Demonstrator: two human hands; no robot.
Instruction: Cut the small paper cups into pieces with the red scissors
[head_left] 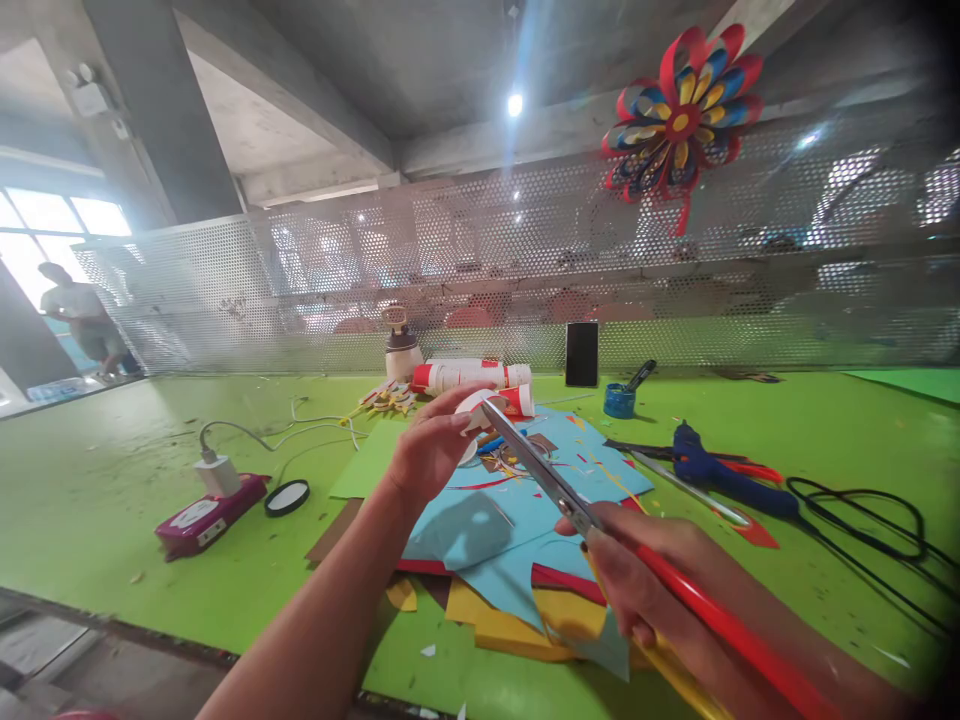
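My left hand point(429, 448) is closed on a small white paper piece point(474, 408), curved and held above the table's middle. Scissors point(541, 468) with a long red handle are gripped in my right hand point(651, 568). Their blade tips meet the edge of the white piece; I cannot tell whether they cut into it. Below both hands lie light blue paper sheets point(450, 520) strewn with scraps. Behind my left hand rest stacked paper cups point(472, 376), with another red-and-white cup point(519, 402) nearer.
On the right are a blue glue gun point(731, 483) with a black cord, more scissors point(690, 485) and a blue jar point(619, 401). A pink power strip point(210, 515) with a plugged-in charger and a black-rimmed disc point(287, 498) lie left. A phone point(582, 354) stands against the perforated metal screen point(450, 270).
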